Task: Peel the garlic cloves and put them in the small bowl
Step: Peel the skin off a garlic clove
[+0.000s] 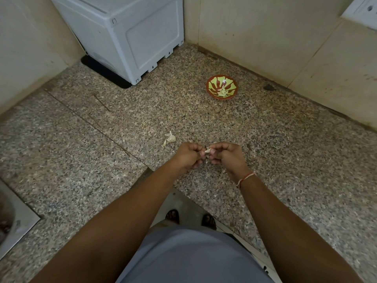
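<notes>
Garlic clove (207, 150) between both hands (208, 155)

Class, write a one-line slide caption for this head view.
Both hands pinch a garlic clove over the granite counter; small bowl beyond.

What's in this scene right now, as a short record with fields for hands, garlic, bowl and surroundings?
left hand: pinches garlic clove
right hand: pinches the same clove
loose garlic: on granite counter, left of hands
small bowl: red and green, pale pieces inside, far right
white appliance: back left corner
</notes>
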